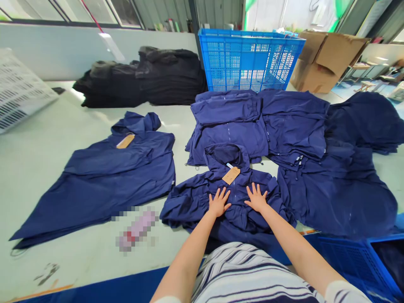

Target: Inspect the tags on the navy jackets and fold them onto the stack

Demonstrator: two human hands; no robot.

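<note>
A navy hooded jacket (195, 198) lies crumpled in front of me on the pale table (47, 143), hood away from me, with a brown paper tag (231, 175) at its collar. My left hand (218, 202) rests flat on the jacket's chest, fingers spread. My right hand (257, 198) lies flat beside it, fingers spread as well. Neither hand holds anything.
Another navy jacket (104, 176) with a tag lies spread to the left. Folded navy garments (261, 122) pile up behind and to the right. Black garments (148, 78), a blue crate (249, 59) and cardboard boxes (328, 59) stand at the back. A blue crate (360, 261) sits at lower right.
</note>
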